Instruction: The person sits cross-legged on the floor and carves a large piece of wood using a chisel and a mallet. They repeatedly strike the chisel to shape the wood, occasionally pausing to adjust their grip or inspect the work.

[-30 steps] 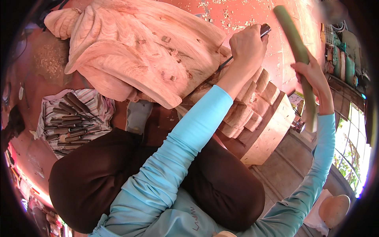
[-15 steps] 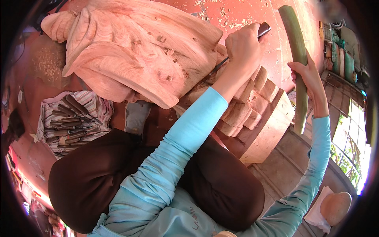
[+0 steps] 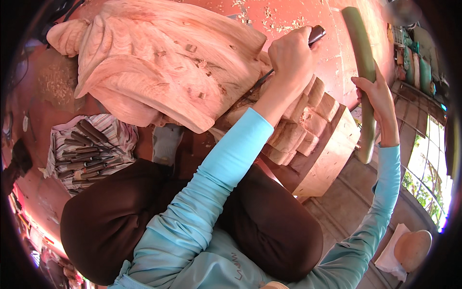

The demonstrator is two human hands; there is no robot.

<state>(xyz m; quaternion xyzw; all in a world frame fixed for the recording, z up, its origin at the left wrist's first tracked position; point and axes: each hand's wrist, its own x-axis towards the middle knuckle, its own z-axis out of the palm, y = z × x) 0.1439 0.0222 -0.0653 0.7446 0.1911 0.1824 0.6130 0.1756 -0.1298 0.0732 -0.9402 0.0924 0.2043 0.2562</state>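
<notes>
My left hand (image 3: 291,58) is closed round a chisel. The dark handle end (image 3: 316,34) sticks out past the fist, and the thin metal blade (image 3: 262,79) runs toward the edge of a large carved wooden piece (image 3: 168,58). Whether the cutting edge touches the wood I cannot tell. My right hand (image 3: 378,98) grips a long, slightly curved greenish wooden club (image 3: 360,41) near its middle, apart from the chisel and off to the right. Below the left wrist, the carving's blocky stepped part (image 3: 320,166) shows small cut facets.
Several chisels (image 3: 89,149) lie on a striped cloth (image 3: 55,130) at the left. Wood chips (image 3: 269,19) scatter over the reddish floor behind the carving. A grey foot covering (image 3: 167,144) shows below the carving. A rounded tan object (image 3: 413,250) sits on white cloth at lower right.
The left hand, chisel and large carving appear slightly further left in the picture. The club has barely moved, and both grips stay the same.
</notes>
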